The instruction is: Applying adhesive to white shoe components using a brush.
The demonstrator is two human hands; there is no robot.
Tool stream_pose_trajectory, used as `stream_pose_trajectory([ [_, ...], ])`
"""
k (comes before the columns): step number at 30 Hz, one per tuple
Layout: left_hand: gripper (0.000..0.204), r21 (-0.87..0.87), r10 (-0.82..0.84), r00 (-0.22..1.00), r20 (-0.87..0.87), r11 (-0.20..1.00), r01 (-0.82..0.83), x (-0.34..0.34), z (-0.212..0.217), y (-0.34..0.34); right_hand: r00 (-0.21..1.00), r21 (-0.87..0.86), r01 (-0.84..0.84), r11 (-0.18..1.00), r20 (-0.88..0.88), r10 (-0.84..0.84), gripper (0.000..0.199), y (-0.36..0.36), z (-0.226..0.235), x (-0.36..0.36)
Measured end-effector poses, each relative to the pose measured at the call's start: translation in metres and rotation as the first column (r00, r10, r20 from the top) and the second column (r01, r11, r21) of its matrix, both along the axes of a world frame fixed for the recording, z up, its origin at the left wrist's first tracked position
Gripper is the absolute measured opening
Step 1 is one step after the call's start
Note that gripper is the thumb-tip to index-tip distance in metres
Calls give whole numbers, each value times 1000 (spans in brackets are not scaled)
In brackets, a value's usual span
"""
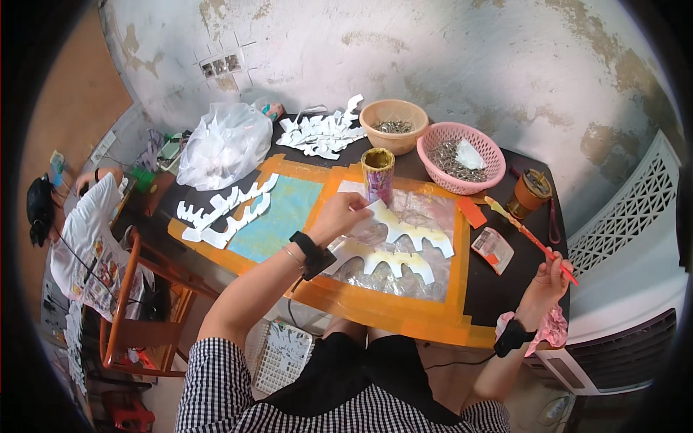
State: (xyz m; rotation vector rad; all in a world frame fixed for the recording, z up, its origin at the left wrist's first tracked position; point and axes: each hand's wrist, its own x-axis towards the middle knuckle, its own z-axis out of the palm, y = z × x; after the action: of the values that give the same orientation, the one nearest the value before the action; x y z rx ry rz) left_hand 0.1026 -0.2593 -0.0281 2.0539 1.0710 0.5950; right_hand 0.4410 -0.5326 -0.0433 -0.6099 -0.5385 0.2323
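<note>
My left hand (342, 215) is closed in a pinch at the left end of a white scalloped strip (417, 235), which has a yellowish smear along its upper edge. A second such strip (393, 261) lies just below it on a clear plastic-covered sheet (433, 281), partly hidden by my left wrist. My right hand (547, 280) is closed round the red handle of a brush (530, 238), with its yellow-coated tip raised at the upper left, near an orange-brown pot (533, 189). Behind my left hand stands a paint-smeared tin (378, 173).
More white strips (224, 216) lie on the blue sheet's (281, 216) left side; others are heaped (321, 131) at the back. A plastic bag (225, 148), a beige bowl (393, 108) and a pink basket (431, 177) line the rear. Another person (86, 245) sits at left, beside a wooden chair (148, 332).
</note>
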Motion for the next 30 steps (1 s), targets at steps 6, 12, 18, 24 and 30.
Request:
stream_pose_trajectory([
  [6,27,40,166,984,-64,986,-164,-27,-7,12,1000,-87,11,996,30,-8,10,9,-2,-9],
  [12,39,290,235,972,10,929,-228,-35,-25,21,993,-189,51,981,116,-30,12,-5,-23,24],
  [18,42,514,459,871,-174,797,-318,-151,-18,43,1000,-197,-11,980,17,14,12,5,-33,30],
  [24,41,471,550,747,-373,806,-358,-279,-25,40,998,-171,-60,983,-45,53,23,2,-50,53],
  [30,33,416,427,847,-317,865,-281,-272,-28,25,999,-186,-8,983,-39,0,22,0,-50,61],
])
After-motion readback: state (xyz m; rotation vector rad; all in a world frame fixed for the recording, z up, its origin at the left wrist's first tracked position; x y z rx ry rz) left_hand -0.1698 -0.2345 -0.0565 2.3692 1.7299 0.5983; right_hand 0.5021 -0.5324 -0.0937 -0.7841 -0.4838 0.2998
